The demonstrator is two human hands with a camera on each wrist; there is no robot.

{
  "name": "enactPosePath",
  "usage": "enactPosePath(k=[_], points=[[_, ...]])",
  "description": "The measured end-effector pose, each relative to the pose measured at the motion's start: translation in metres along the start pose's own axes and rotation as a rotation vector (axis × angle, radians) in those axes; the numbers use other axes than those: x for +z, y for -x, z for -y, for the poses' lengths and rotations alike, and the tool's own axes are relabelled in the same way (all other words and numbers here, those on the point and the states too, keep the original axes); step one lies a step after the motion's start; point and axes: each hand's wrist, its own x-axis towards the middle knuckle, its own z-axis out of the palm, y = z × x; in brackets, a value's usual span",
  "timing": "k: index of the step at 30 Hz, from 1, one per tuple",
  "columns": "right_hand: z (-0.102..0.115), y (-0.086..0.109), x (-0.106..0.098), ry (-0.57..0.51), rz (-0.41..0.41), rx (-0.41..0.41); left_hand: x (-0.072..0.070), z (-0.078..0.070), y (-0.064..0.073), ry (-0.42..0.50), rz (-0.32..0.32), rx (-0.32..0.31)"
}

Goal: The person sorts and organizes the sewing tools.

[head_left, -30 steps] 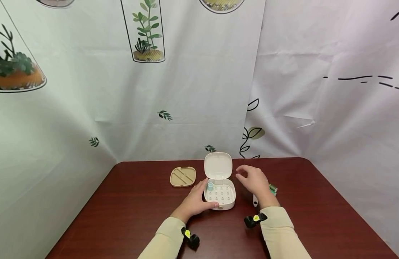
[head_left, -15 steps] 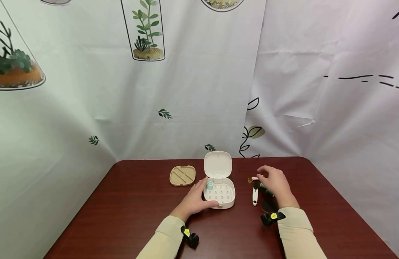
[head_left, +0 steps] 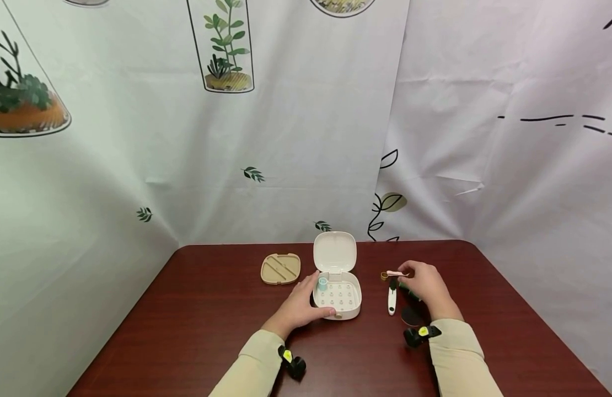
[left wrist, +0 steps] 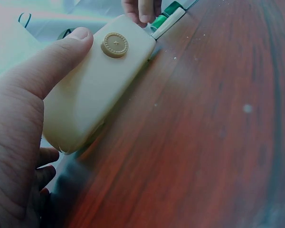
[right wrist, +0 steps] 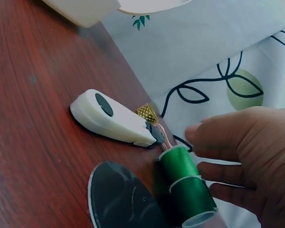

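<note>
My left hand (head_left: pixel 300 307) grips the white sewing box (head_left: pixel 353 313) at its left side, thumb against the front beside a round tan button (left wrist: pixel 116 44). The box's lid (head_left: pixel 334 252) stands raised, and a light blue spool (head_left: pixel 323 284) sits on a peg at the back left of the pegged inside. Over on the right, my right hand (head_left: pixel 427 284) hovers with bent, parted fingers beside two green thread spools (right wrist: pixel 179 163), lying end to end. No spool is visibly pinched. A slim pink piece (head_left: pixel 396 273) lies at its fingertips.
Near the right hand lie a white-handled tool (right wrist: pixel 116 118) with a black oval, a dimpled gold thimble (right wrist: pixel 146 113) and a dark oval disc (right wrist: pixel 123 199). A tan divided tray (head_left: pixel 280 269) lies left of the box. A patterned cloth hangs behind the table.
My right hand has moved right, away from the box, then lowered slightly by the green spools. The left hand has stayed on the box.
</note>
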Motion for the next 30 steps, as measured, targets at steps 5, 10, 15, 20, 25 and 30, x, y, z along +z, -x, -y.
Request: enactPosePath(k=[5,10,15,20,25,30], points=[[-0.0042,-0.0007,0.0006,-0.022,0.077,0.001,-0.0002,-0.0002,0.0004,0.002,0.001,-0.006],[-0.0061,0.0002,0.0042,-0.025,0.104,0.001,-0.0004,-0.0003,0.0004,0.000,0.005,-0.011],[-0.0069,0.0012,0.0073,-0.018,0.103,0.002,0.0006,0.0004,0.0001,0.006,0.004,-0.021],[-0.0066,0.0013,0.0069,-0.014,0.078,-0.021,0.0008,0.0005,0.0001,0.007,0.003,-0.020],[-0.0055,0.0006,0.0056,-0.012,0.015,-0.025,0.0007,0.0005,-0.0001,0.008,0.005,-0.025],[-0.0028,-0.0006,0.0075,-0.033,-0.056,-0.021,0.0007,0.0007,0.0001,0.002,0.004,-0.021]])
